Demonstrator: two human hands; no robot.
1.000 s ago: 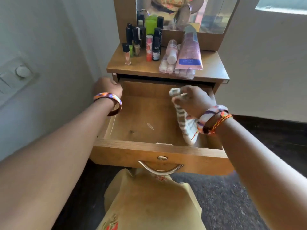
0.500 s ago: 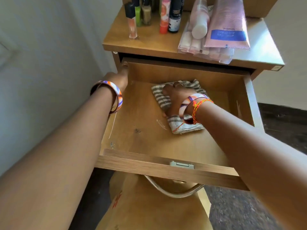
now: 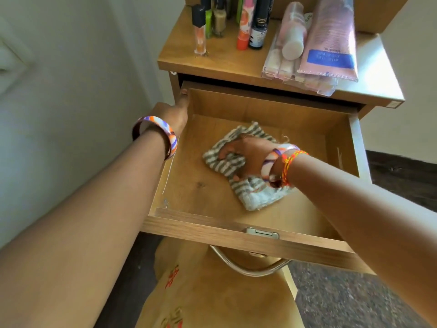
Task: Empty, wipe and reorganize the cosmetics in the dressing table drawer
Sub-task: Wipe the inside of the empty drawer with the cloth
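Note:
The wooden drawer (image 3: 250,235) is pulled out and holds only a grey-and-white striped cloth (image 3: 254,194) lying on its floor. My right hand (image 3: 246,153) presses down on the cloth, fingers curled into its folds near the drawer's middle. My left hand (image 3: 173,113) grips the top of the drawer's left wall near the back corner, thumb over the edge. The cosmetics stand on the dressing table top (image 3: 227,60): several small bottles and tubes (image 3: 243,24) at the back left, a pink tube (image 3: 331,36) and a clear packet (image 3: 295,72) at the right.
A metal handle (image 3: 250,268) hangs under the drawer front. A white wall (image 3: 71,91) lies close on the left. My lap in tan fabric (image 3: 212,299) sits right below the drawer. Dark floor (image 3: 354,297) shows at the right.
My right hand brought the cloth down from above the drawer onto its floor, then slid it a little toward the middle. The left hand stayed on the drawer's left wall. The view tilted downward.

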